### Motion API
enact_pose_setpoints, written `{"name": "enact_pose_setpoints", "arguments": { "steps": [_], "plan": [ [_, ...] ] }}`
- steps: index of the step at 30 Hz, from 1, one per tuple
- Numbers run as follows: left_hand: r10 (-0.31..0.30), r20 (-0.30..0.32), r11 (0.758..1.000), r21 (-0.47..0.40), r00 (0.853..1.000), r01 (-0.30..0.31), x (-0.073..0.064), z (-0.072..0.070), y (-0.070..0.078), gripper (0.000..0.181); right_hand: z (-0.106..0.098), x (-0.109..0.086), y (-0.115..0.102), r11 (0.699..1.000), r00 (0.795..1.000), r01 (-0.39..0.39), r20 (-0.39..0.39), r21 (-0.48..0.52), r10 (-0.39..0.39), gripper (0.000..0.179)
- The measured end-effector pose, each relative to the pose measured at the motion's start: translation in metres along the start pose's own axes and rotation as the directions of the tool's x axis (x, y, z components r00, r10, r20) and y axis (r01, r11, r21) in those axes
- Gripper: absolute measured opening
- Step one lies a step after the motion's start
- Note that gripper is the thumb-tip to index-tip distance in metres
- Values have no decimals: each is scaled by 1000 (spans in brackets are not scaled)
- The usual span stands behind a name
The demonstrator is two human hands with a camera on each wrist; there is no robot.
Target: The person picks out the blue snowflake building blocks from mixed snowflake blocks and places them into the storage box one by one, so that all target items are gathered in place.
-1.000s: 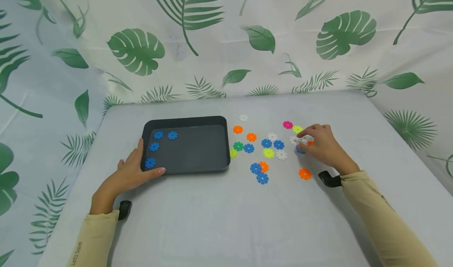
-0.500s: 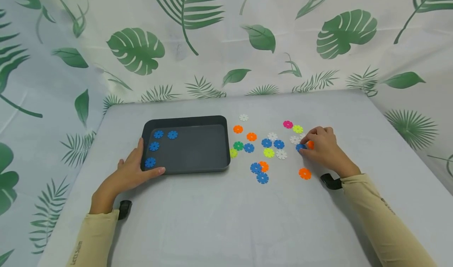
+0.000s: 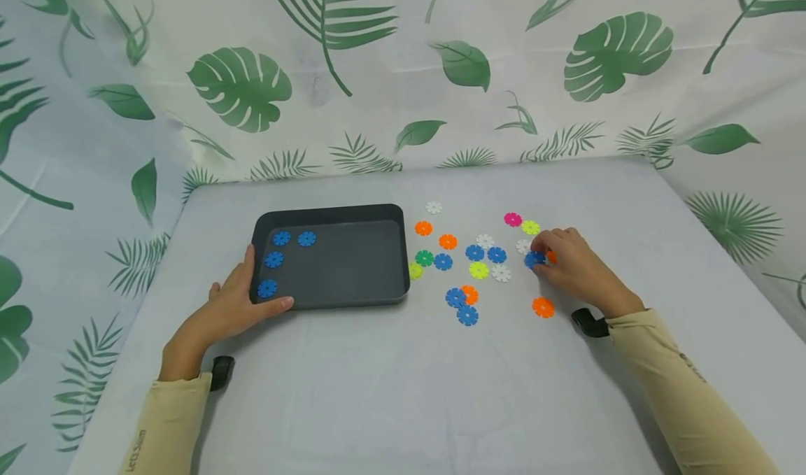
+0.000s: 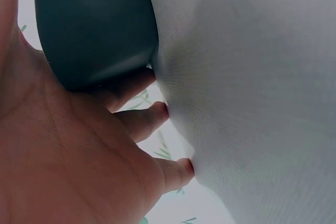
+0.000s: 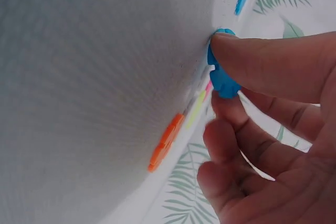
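My right hand (image 3: 569, 268) pinches a blue notched plastic disc (image 5: 224, 80) between thumb and fingers, tilted up off the white cloth among the loose discs. In the right wrist view the thumb covers part of that disc. At the left, my left hand (image 3: 229, 303) rests against the near-left corner of the dark grey tray (image 3: 340, 299), thumb along the near rim and fingers along the left side. Inside the tray lie several blue discs (image 3: 273, 259) near its left side. In the left wrist view, fingertips touch the cloth beside the tray wall (image 4: 100, 30).
Right of the tray, loose discs are scattered: a green disc (image 3: 425, 258), a pink disc (image 3: 513, 220), several orange, white, yellow and blue ones. Two blue discs (image 3: 467, 315) and an orange one overlap. An orange disc (image 3: 543, 307) lies near the right wrist. Leaf-patterned cloth hangs behind.
My right hand has closed its thumb and fingers on the blue disc and tipped it up from the cloth. The left hand and tray stay in place.
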State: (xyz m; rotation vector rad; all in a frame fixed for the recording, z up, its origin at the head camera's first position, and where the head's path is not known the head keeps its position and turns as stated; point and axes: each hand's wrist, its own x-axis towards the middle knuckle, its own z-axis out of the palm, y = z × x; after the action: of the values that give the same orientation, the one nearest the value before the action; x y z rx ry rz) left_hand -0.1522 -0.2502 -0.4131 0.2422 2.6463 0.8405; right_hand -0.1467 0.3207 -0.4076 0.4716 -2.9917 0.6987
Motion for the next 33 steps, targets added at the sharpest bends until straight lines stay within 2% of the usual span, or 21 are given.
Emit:
{"name": "enact_pose_setpoints", "arguments": {
  "steps": [7,16,21,27,33],
  "plan": [
    [3,-5,1000,-2,1000,-3,1,1,-1,137,0,0,-3,998,998,57,-28,16,-57,21],
    [12,-6,1000,-7,1000,-12,1,0,-2,137,-1,2,-5,997,999,-6,-31,75,8,18],
    [8,-8,1000,-7,1000,-8,0,0,-1,137,-2,5,-7,989,997,-75,-17,130,78,18],
    [18,-6,1000,-15,1000,-18,0,0,-2,136,-3,10,-14,955,984,-175,6,239,179,21],
    [20,-4,1000,-18,1000,-20,1,-1,-1,136,-4,16,-24,888,967,-249,50,387,249,27]
  ]
}}
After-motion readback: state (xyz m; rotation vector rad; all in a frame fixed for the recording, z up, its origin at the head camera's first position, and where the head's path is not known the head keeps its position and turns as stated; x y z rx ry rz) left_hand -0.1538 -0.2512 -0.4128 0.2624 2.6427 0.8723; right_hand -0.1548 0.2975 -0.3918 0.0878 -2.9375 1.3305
